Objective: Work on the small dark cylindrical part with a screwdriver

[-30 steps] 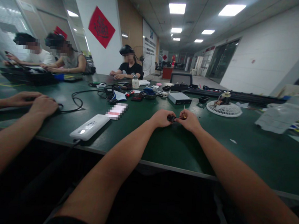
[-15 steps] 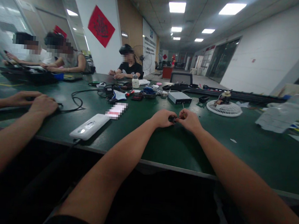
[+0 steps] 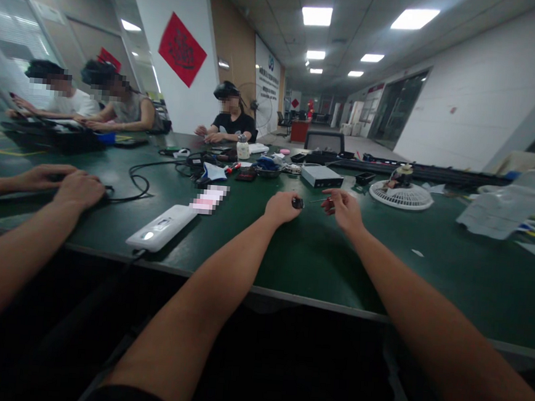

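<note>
My left hand [image 3: 282,206] pinches a small black cylindrical part [image 3: 297,203] in its fingertips; my right hand [image 3: 343,210] pinches a thin metal pin [image 3: 317,200], its tip just beside that part, both above the dark green counter [image 3: 428,281], near a flat grey metal box [image 3: 322,176].

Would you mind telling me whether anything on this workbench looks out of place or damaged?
The round white fan guard looks odd: it lies flat on the green bench, with a small object perched on top, instead of standing upright on a fan.
</note>
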Demonstrator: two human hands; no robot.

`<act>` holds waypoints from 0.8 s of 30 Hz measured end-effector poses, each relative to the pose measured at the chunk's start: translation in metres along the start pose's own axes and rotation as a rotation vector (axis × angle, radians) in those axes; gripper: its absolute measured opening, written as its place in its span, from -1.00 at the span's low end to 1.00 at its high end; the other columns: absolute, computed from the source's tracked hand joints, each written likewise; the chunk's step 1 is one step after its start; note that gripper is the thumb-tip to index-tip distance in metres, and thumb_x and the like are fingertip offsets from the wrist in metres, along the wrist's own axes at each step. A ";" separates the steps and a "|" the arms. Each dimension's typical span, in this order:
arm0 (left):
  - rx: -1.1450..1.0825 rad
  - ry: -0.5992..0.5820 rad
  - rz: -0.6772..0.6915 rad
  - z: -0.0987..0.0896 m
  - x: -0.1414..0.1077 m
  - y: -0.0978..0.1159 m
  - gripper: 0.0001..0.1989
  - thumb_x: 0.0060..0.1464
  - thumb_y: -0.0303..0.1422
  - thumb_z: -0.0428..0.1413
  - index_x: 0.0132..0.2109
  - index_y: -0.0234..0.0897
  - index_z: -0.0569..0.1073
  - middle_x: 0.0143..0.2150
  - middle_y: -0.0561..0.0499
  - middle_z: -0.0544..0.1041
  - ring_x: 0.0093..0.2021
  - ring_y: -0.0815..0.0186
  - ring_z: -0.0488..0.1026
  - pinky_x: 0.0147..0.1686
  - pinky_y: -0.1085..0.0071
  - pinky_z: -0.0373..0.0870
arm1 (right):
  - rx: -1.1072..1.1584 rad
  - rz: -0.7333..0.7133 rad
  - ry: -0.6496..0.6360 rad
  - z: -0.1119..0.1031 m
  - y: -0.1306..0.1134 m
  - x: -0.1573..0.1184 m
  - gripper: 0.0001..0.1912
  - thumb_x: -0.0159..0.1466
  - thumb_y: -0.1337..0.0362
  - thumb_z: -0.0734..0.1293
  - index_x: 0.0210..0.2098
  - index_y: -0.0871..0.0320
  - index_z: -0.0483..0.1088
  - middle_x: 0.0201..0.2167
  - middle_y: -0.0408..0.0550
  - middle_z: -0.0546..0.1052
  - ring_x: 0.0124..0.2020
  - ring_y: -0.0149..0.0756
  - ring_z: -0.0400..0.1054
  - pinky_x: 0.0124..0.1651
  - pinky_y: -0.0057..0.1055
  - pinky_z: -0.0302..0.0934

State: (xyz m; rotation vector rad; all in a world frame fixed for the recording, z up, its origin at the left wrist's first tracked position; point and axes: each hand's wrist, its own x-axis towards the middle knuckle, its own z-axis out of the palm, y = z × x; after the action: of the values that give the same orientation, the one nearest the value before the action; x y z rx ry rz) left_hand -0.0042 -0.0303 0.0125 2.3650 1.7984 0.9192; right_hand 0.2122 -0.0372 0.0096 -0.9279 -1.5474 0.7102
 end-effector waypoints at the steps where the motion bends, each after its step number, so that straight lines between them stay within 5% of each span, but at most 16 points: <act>1: -0.008 0.007 -0.009 0.000 0.000 -0.001 -0.63 0.04 -0.29 0.30 0.03 -0.15 0.67 -0.04 -0.11 0.70 0.01 0.05 0.62 0.05 0.24 0.54 | 0.040 0.010 0.006 0.001 -0.001 0.000 -0.30 0.25 -0.43 0.27 -0.15 0.10 0.52 -0.45 -0.06 0.57 -0.47 -0.30 0.43 -0.42 -0.39 0.34; 24: -0.045 -0.019 0.037 0.003 0.000 0.006 -0.62 0.02 -0.28 0.33 0.02 -0.17 0.67 -0.07 -0.16 0.69 -0.03 0.01 0.63 0.03 0.18 0.56 | 0.125 0.156 -0.016 0.004 -0.008 -0.002 -0.28 0.25 -0.45 0.26 -0.33 0.13 0.48 -0.49 -0.02 0.57 -0.51 -0.30 0.46 -0.47 -0.41 0.34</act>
State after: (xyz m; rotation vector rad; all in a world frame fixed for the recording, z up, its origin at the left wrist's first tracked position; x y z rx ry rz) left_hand 0.0021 -0.0319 0.0124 2.3789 1.7142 0.9278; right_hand 0.2068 -0.0425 0.0149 -0.9575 -1.4379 0.9174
